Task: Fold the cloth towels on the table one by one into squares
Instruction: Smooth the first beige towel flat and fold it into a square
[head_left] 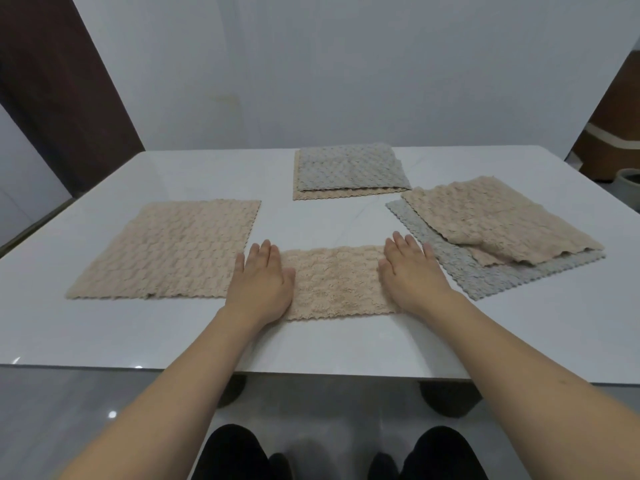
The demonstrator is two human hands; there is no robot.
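As hands (334,275) flatten towel (337,282).

We're pretty sure it's a home dining room: glossy white table (104,334), plain white wall (311,64), dark wooden door (62,98), tiled floor (52,410), ceramic pot (628,180).

Towels (334,282): nubby, matt fleece cloth, scalloped edges, beige or grey. Table (104,341): smooth, glossy white top, faint veining. Wall (311,64): matt white.
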